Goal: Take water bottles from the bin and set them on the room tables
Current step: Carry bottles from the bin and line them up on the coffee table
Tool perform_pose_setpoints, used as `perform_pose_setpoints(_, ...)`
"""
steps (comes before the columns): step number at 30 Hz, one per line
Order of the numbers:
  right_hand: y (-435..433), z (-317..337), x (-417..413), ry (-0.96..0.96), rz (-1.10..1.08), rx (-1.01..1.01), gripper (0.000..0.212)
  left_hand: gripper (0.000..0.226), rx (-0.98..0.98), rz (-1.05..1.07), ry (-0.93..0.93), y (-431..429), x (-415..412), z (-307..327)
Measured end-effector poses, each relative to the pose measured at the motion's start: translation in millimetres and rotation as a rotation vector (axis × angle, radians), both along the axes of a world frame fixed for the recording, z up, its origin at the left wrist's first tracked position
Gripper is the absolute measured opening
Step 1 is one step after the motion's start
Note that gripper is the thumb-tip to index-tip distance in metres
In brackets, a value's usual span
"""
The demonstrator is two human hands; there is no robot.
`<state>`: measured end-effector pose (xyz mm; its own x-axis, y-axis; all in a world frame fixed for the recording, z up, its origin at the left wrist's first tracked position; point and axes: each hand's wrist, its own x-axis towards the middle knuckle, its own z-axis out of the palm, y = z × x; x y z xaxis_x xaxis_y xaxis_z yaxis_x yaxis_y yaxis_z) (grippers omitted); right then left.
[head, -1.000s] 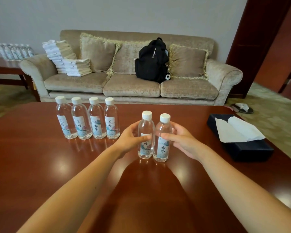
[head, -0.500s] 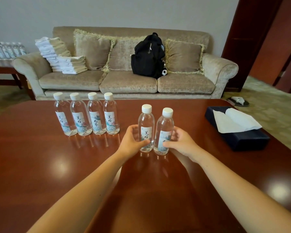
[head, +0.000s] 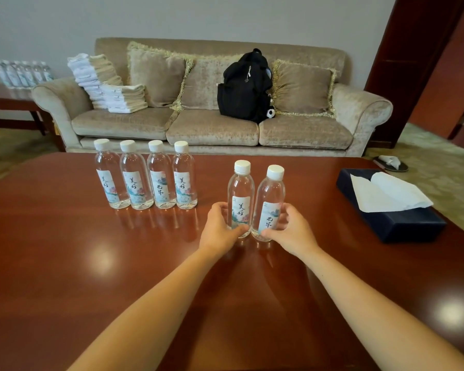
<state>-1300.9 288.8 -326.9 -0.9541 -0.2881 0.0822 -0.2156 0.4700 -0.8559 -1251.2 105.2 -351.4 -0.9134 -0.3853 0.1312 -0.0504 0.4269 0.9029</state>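
Obs: left hand [head: 220, 232] grasps one clear white-capped plastic water bottle [head: 240, 194] low; right hand [head: 292, 232] grasps its touching twin [head: 269, 199]. Suggest sliding both, bases flat, to the four-bottle row [head: 161, 180] left of the left hand.

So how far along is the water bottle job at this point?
Done: a row of four bottles stands on the big table, and more bottles sit on the side table. In hand: the left hand grips the left bottle, the right hand the right bottle, both upright, seemingly on the table. Left: letting go; the bin is out of view, so remaining bottles are unknown.
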Motion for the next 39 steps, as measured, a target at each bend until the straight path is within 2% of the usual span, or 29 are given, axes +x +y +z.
perform_pose_setpoints(6, -11, -2, -11, -0.025, 0.01, -0.047, 0.076, 0.075, -0.061, 0.042, 0.0, -6, 2, 1)
perform_pose_setpoints(11, -24, -4, -22, -0.037, 0.027, -0.061, 0.076, 0.067, -0.118, 0.098, 0.011, -11, 1, 8)
perform_pose_setpoints(21, -47, -5, -45, -0.052, 0.047, -0.06, 0.075, 0.074, -0.081, 0.136, 0.0, -27, -14, 8)
perform_pose_setpoints(27, -63, -4, -56, -0.037, 0.058, -0.042, 0.074, 0.062, -0.084, 0.129, 0.014, -37, -19, 14)
perform_pose_setpoints(34, -75, -4, -66, -0.033, 0.066, -0.041, 0.075, 0.061, -0.085, 0.136, 0.02, -41, -25, 18)
perform_pose_setpoints(39, -73, -12, -64, -0.054, 0.084, -0.076, 0.079, 0.071, -0.052, 0.147, 0.018, -38, -21, 7)
